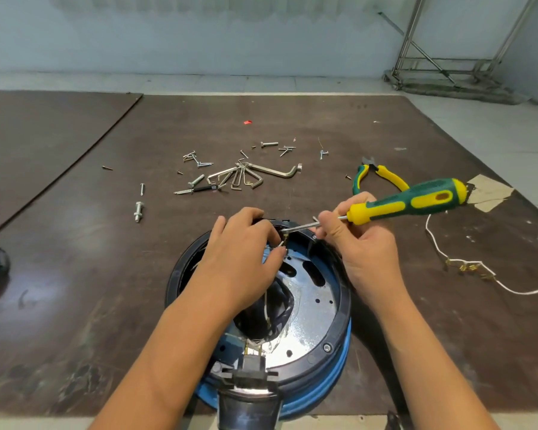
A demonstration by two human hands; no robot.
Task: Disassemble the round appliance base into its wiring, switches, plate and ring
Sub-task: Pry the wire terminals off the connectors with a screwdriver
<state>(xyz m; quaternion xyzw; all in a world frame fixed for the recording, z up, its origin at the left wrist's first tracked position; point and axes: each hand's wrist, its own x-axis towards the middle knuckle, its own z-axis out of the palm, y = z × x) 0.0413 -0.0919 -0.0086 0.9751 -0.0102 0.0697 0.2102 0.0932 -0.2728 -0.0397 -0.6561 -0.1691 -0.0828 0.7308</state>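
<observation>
One round base flat at the surface's near edge; left hand fingers pinching a terminal at its far rim; right hand gripping one screwdriver, tip pointing left.

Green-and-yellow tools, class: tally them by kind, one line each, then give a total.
Screwdriver: 1, held in the right hand
Pliers: 1
Total: 2

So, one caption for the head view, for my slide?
Right hand sets a screwdriver against a wire terminal pinched by left hand, inside the round base.
</observation>
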